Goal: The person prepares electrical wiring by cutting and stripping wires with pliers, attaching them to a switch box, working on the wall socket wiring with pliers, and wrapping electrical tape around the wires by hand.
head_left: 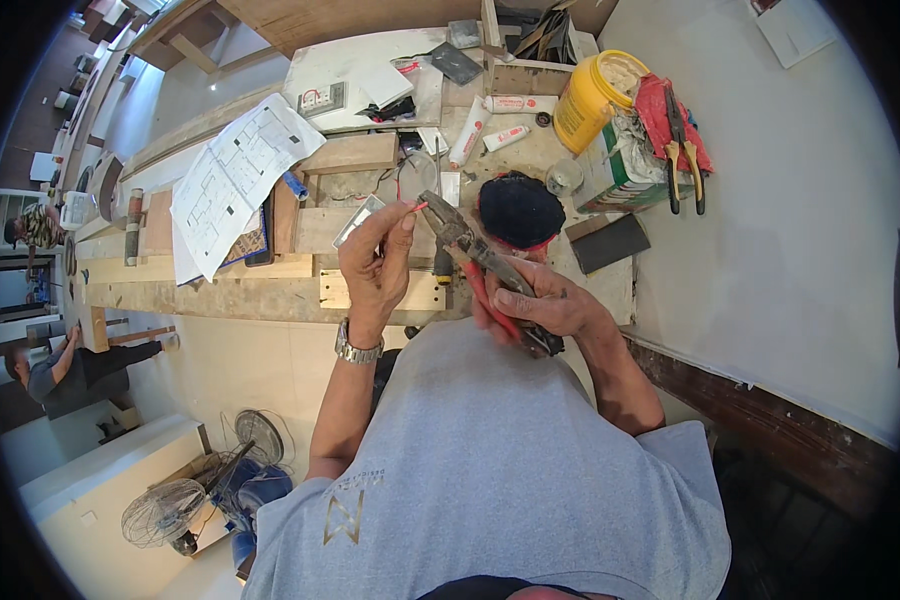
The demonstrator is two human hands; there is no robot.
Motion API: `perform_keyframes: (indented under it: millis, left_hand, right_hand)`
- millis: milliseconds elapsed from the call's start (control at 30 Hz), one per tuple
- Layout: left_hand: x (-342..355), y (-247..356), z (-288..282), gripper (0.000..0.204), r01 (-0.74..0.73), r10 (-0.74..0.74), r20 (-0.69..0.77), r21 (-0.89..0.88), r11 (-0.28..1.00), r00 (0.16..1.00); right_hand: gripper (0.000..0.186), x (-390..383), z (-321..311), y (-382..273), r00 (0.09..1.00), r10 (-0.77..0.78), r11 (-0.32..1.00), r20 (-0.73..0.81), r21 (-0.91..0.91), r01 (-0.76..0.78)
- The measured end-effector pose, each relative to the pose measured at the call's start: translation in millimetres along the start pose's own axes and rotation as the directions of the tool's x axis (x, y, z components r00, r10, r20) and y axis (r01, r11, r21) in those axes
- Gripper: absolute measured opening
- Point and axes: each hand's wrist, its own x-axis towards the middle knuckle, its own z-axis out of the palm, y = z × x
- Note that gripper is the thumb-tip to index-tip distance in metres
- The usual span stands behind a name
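My left hand (380,262), with a metal watch on its wrist, pinches a short piece of red wire (420,206) between thumb and fingertips. My right hand (557,300) is wrapped round the handles of a pair of pliers (458,238), one grip red and the other dark. The jaws point up and left and meet the wire's end; whether they bite on it is too small to tell. Below them on the workbench (270,300) lie a pale wooden strip with holes (425,292) and a screwdriver (443,262). A dark round cloth item (520,210) lies just beyond the right hand.
Plan drawings (240,185) spread over the bench's left. White tubes (470,132), a socket box (322,98) and a yellow tub (595,100) stand or lie farther back. Another pair of pliers (682,155) rests on a can at right. A fan (165,515) and a person (60,375) are at left.
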Motion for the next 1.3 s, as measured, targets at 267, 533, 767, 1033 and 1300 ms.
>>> perform_keyframes:
  millis: [267,533,767,1033,1300]
  left_hand:
    - [5.2,0.5,-0.1,0.018,0.085,-0.082,0.034,-0.085,0.993,0.996]
    - [7.5,-0.7,-1.0,0.018,0.093,-0.089,0.062,-0.078,0.993,0.994]
    - [10.1,5.9,-1.6,0.018,0.141,-0.138,0.092,-0.024,0.99,0.986]
    - [3.4,-0.5,0.9,0.018,0.204,-0.201,0.077,-0.031,0.978,0.977]
    - [4.2,-16.2,13.9,0.016,0.376,-0.315,0.21,-0.607,0.7,0.926]
  right_hand:
    - [0.039,1.1,-1.6,0.0,0.999,-0.045,0.997,0.026,0.06,0.044]
    - [0.041,-0.3,1.3,-1.3,0.999,-0.033,0.995,0.022,0.1,0.031]
    - [0.038,1.3,-0.8,-1.7,1.0,-0.021,1.0,-0.018,0.004,0.021]
    - [0.034,5.9,-0.4,3.9,0.998,-0.004,0.978,-0.068,-0.207,-0.01]
    - [0.039,7.2,0.3,22.6,1.0,-0.028,0.921,-0.006,0.389,0.028]
